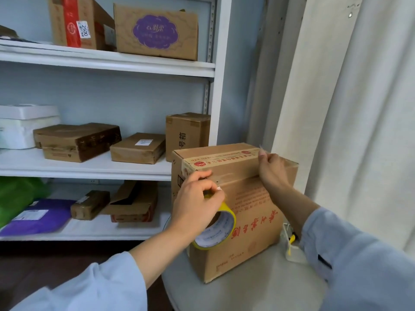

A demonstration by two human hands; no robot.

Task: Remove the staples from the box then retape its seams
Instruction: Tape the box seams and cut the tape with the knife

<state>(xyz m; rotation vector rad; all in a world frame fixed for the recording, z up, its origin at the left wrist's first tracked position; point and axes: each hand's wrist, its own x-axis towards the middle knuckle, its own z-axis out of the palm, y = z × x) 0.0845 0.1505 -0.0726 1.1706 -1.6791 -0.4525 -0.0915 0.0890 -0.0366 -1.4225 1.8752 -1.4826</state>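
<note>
Hands work a strip of clear tape across a cardboard box [238,212] at about 5 o'clock on a round white table [258,286]. Left hand [197,198] pinches the strip with a yellow-edged tape roll [215,230] hanging beneath it; right hand [272,169] presses curled fingers on the tape at the top edge. Risk, judging from this: slack or a slipped pinch could wrinkle the tape or leave it off the seam. Red Chinese print on the box is unreadable. At 11 o'clock, a shelf [107,61] box's [80,21] label reads "2500".
</note>
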